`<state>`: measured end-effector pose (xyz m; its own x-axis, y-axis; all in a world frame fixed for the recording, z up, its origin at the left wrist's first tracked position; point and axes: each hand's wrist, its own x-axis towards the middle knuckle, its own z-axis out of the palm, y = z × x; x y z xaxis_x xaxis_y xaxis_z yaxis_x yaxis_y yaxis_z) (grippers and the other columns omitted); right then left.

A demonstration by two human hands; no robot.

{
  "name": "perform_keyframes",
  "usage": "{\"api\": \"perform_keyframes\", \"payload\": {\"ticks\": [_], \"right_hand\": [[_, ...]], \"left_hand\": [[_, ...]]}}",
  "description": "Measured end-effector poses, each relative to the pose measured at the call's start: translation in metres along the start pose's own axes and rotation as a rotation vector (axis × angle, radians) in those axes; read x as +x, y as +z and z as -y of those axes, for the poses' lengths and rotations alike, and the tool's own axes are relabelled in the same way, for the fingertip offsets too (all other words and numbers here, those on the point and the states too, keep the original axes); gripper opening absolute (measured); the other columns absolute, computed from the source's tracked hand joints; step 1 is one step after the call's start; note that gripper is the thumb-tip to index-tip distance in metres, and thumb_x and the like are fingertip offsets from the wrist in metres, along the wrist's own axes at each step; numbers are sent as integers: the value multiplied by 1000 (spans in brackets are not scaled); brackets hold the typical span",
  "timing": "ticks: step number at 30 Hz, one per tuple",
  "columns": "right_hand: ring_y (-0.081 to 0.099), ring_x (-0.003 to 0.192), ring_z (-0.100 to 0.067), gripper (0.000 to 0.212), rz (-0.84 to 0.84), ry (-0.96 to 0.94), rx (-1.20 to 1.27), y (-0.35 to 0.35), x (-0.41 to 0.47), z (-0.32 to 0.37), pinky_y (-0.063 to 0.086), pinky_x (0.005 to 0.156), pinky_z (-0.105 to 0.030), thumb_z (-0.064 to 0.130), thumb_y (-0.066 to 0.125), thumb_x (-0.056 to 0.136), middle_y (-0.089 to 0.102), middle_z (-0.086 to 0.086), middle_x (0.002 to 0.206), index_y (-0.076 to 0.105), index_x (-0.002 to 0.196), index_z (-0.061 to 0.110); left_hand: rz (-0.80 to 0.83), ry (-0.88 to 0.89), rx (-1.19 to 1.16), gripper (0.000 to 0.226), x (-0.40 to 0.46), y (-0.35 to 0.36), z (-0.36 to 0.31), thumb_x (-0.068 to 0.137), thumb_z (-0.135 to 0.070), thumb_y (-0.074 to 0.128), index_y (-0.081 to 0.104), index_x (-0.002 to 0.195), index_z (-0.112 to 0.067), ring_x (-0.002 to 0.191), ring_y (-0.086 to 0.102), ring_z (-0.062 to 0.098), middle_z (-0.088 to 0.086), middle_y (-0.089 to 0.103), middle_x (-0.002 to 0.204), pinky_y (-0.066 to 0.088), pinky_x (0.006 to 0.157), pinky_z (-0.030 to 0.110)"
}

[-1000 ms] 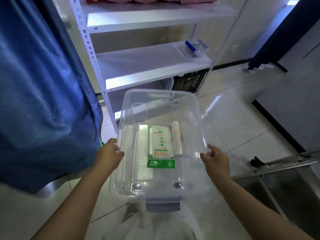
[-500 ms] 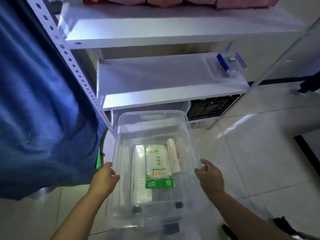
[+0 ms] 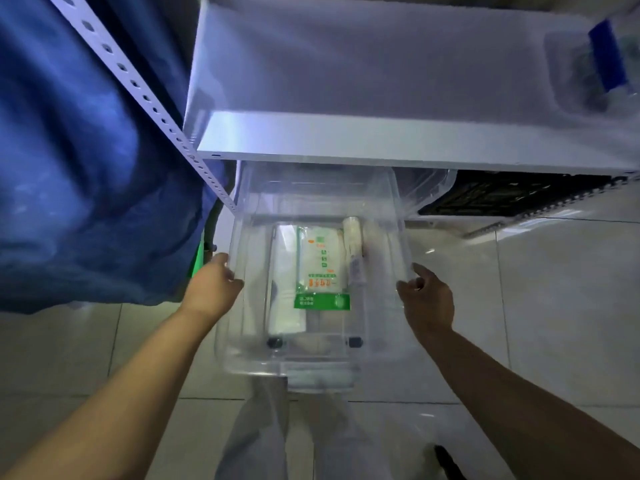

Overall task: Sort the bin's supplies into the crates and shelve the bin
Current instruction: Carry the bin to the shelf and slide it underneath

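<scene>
While both hands carry it, the clear bin (image 3: 313,268) hangs low over the tiled floor (image 3: 554,306), its far end just under the front edge of a white shelf (image 3: 381,147).

Largest first:
- Blue cloth (image 3: 79,161) fills the left side, draping down beside the rack's perforated upright (image 3: 156,109); its lower edge comes near the left hand.
- Shelf board runs across the top; at its right end sits a clear box with a blue clip (image 3: 607,57), blurred.
- Beneath the shelf, right of the bin, another clear tub (image 3: 426,188) and then a black crate (image 3: 512,195) stand on the floor. The tub's rim lies close to the bin's far right corner.
- Bin: open-topped, no lid on it, level or nearly so. Light trouser legs (image 3: 284,427) show below its near end.
- Left hand (image 3: 216,289): clamped on the bin's left rim, fingers curled over the edge.
- Right hand (image 3: 427,296): at the right wall, fingers bent against the rim; how firm the grip is, cannot tell through the glare.
- Inside, on the bottom: a flat white packet (image 3: 285,289) at left, a green-and-white pack (image 3: 322,271) overlapping it in the middle, a slim white roll (image 3: 352,240) just right of that.
- Green glow (image 3: 197,258) shows between cloth and bin, source unclear.
</scene>
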<state>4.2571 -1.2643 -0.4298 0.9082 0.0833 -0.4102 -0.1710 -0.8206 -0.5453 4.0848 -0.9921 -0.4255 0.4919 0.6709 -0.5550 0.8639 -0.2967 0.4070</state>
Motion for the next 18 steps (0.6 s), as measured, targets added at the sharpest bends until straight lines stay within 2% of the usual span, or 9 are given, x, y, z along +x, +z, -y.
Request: {"api": "perform_keyframes", "payload": {"ticks": [2,4,7,10,14,18], "right_hand": [[53,57,-11,48,-16,-7,41,20,21,7,41,66,-24,16,63,78,56,6,61,56,126,16],[49,53,-8,49,-31,-30,70,41,40,13,41,64,-24,15,62,78,53,7,56,55,126,15],[48,52,-8,49,-60,-67,75,71,67,19,40,60,-21,15,61,78,53,6,57,55,127,15],[51,56,-13,47,-91,-111,118,96,90,25,45,62,-25,14,60,79,55,3,61,55,126,14],[58,68,-16,43,-135,-187,160,120,124,37,49,71,-26,15,62,82,62,0,74,56,124,13],[55,63,-10,43,-153,-217,199,137,157,50,45,73,-15,14,64,84,59,3,70,55,126,10]], "left_hand": [[-30,3,-17,25,26,1,2,80,-12,61,53,103,-5,76,55,31,-2,52,64,35,62,31],[-56,-14,-92,43,50,3,4,83,-16,60,51,125,-11,77,59,31,5,61,72,45,70,34],[-61,-96,-318,49,84,10,9,85,-16,59,48,132,-21,80,61,31,11,65,85,52,83,44],[-80,-126,-404,44,114,18,17,83,-16,60,52,126,-21,79,61,29,9,64,85,52,86,50],[-106,-117,-521,16,142,22,28,76,-22,60,64,90,-30,77,64,34,12,69,85,55,79,55],[-136,-138,-631,10,153,29,38,76,-27,62,65,86,-29,80,67,35,9,71,87,55,80,52]]}}
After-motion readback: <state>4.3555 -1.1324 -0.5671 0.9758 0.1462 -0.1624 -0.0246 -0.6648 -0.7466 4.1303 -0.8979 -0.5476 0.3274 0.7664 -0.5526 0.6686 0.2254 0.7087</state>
